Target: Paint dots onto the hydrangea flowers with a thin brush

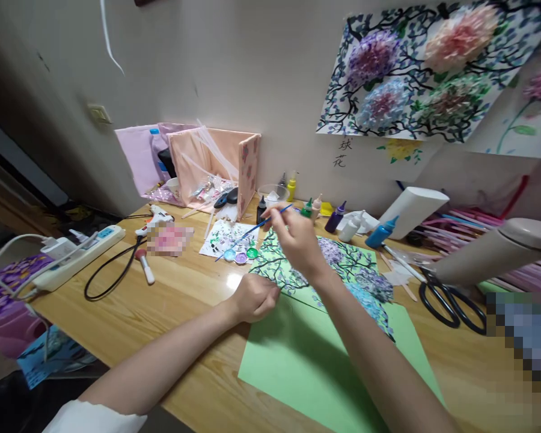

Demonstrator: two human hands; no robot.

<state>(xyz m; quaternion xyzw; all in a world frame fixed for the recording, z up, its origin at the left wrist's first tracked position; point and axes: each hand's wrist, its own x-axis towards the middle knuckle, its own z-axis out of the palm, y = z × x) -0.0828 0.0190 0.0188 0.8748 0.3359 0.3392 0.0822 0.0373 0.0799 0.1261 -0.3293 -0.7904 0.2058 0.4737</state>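
My right hand (297,240) is closed round a thin blue paintbrush (252,231). The brush slants down to the left over small round paint cups (240,257) of blue, purple and green. Under that hand lies a painting (270,249) of dark branches and small leaves, with raised purple and blue flowers (374,284). My left hand (255,297) rests in a loose fist at the painting's lower left corner; nothing shows in its fingers. A plain light green sheet (306,367) lies beneath the painting, partly covered by my right forearm.
Paint bottles, among them a purple one (335,218) and a blue one (381,232), stand behind the painting. Black-handled scissors (453,304) lie right. A paint-stained tissue (223,237), glue gun (155,219), power strip (79,258) and pink fabric box (207,150) are left.
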